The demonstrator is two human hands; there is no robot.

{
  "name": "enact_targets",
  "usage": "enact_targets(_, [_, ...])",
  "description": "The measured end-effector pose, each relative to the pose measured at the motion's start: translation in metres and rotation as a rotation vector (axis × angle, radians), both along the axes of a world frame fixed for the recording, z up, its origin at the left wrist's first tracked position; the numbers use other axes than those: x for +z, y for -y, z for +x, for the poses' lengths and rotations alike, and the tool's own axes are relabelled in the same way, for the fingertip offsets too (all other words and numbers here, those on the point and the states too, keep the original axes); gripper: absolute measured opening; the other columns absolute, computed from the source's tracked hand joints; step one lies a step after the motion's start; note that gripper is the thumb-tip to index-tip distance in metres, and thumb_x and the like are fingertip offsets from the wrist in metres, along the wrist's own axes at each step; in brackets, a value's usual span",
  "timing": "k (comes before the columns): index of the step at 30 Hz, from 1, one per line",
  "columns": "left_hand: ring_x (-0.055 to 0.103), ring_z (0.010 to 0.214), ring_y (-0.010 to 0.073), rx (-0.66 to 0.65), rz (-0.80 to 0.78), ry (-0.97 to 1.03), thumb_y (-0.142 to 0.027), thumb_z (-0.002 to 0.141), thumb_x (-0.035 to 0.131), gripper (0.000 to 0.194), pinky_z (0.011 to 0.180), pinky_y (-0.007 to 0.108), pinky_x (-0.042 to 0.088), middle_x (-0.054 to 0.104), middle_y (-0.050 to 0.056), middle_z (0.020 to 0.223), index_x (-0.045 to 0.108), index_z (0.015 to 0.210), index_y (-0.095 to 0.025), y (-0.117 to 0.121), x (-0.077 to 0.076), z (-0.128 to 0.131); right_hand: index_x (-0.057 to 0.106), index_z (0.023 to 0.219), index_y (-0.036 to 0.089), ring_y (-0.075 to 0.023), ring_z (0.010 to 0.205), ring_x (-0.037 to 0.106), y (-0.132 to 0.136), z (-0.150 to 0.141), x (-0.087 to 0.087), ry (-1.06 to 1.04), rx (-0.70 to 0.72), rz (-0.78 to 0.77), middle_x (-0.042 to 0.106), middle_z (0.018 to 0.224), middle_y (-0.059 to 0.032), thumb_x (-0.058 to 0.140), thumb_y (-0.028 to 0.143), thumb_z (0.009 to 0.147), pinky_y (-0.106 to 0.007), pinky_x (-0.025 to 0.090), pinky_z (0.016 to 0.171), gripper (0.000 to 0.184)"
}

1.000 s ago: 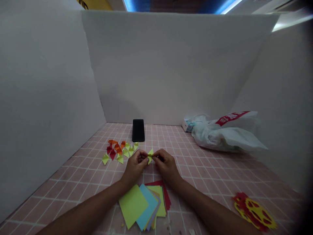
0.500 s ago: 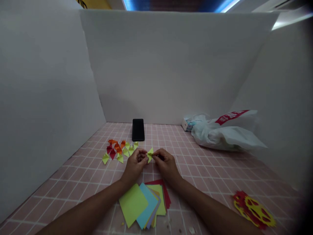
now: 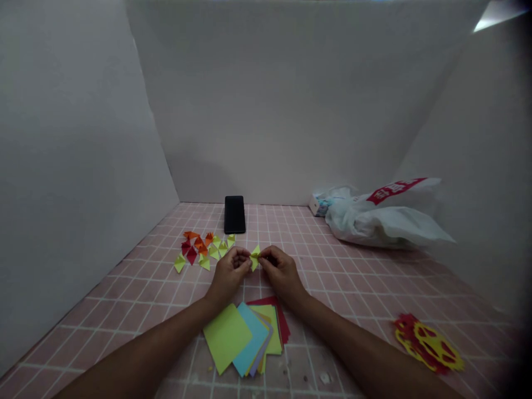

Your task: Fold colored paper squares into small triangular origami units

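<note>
Between my two hands is a small folded yellow paper piece [image 3: 255, 259], standing up with pointed ends. My left hand [image 3: 233, 271] pinches its left side between thumb and fingers. From the other side, my right hand [image 3: 281, 271] grips its right edge with thumb and forefinger. Left of my hands lies a group of small folded paper pieces: yellow ones [image 3: 204, 261], orange ones [image 3: 199, 244] and dark red ones [image 3: 191, 255]. Below my wrists rests a fanned stack of square paper sheets, with a yellow sheet [image 3: 228, 338], a blue sheet [image 3: 254, 330] and a red sheet [image 3: 283, 321] showing.
A black phone [image 3: 235, 215] lies near the back wall. At the back right are a white plastic bag [image 3: 374, 221] and a small box [image 3: 319, 205]. Red and yellow cut-out shapes [image 3: 430, 343] lie at the front right. White panels [image 3: 274, 111] enclose the pink tiled surface.
The whole view has tilted slightly downward, so things appear a little higher or shifted. Both hands keep hold of the yellow folded paper in nearly the same place.
</note>
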State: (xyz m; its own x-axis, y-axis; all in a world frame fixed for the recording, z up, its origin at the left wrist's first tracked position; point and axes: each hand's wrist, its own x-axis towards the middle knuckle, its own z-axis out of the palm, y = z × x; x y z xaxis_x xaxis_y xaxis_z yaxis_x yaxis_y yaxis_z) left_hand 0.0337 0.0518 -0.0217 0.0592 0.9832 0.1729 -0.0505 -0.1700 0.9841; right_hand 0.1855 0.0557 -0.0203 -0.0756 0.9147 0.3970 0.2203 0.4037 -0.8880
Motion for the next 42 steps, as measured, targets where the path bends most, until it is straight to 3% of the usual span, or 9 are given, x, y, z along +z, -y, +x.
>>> enact_targets(7, [0.057,0.064,0.0123,0.003,0.011,-0.033,-0.022,0.073,0.064,0.014,0.062,0.025,0.046,0.058,-0.002,0.073,0.056,0.084,-0.017,-0.0006,-0.0007,-0.0011,0.063,0.075,0.018,-0.0155,0.071,0.056,0.0004,0.0013,-0.0006,0.036,-0.007,0.052,0.059,0.073,-0.0007,0.057,0.014,0.078,-0.026,0.042,0.064,0.007])
enact_targets(15, [0.057,0.071,0.0162,-0.007,0.059,-0.153,-0.028,0.08,0.058,0.018,0.069,0.026,0.044,0.062,0.001,0.075,0.066,0.091,-0.017,0.003,0.0052,-0.0041,0.063,0.075,0.019,-0.0161,0.073,0.056,0.0001,0.0015,-0.0008,0.054,0.008,0.108,0.059,0.075,-0.0012,0.056,0.01,0.078,-0.027,0.043,0.067,0.011])
enact_targets(21, [0.056,0.073,0.017,0.026,0.042,-0.161,-0.035,0.084,0.054,0.023,0.07,0.026,0.042,0.061,0.002,0.073,0.068,0.082,-0.017,0.0025,0.0043,-0.0037,0.06,0.074,0.02,-0.0166,0.075,0.055,0.0013,0.0024,-0.0002,0.174,0.039,0.24,0.056,0.075,-0.0017,0.052,0.003,0.077,-0.027,0.042,0.069,0.018])
enact_targets(27, [0.055,0.075,0.016,-0.032,-0.059,-0.037,-0.036,0.081,0.058,0.021,0.072,0.026,0.045,0.06,0.001,0.077,0.065,0.082,-0.017,0.0016,-0.0002,-0.0012,0.058,0.073,0.019,-0.0167,0.076,0.053,0.0031,0.0026,0.0021,0.253,0.039,0.276,0.054,0.079,-0.0029,0.05,0.003,0.08,-0.027,0.041,0.069,0.019])
enact_targets(34, [0.056,0.073,0.0141,-0.059,-0.15,0.107,-0.036,0.076,0.064,0.019,0.072,0.026,0.047,0.058,0.0,0.076,0.062,0.078,-0.017,0.0045,0.0053,0.0026,0.057,0.075,0.02,-0.0172,0.078,0.053,0.0021,0.0033,0.0002,0.287,0.041,0.288,0.054,0.081,-0.0033,0.049,0.005,0.083,-0.028,0.042,0.071,0.019])
enact_targets(42, [0.058,0.074,0.0143,-0.058,-0.181,0.172,-0.037,0.074,0.066,0.022,0.074,0.027,0.048,0.06,0.001,0.078,0.062,0.077,-0.016,0.0054,0.0055,0.0039,0.057,0.076,0.02,-0.0179,0.078,0.053,0.0023,0.0034,0.0006,0.279,0.035,0.277,0.054,0.08,-0.0035,0.048,0.005,0.082,-0.029,0.041,0.07,0.019])
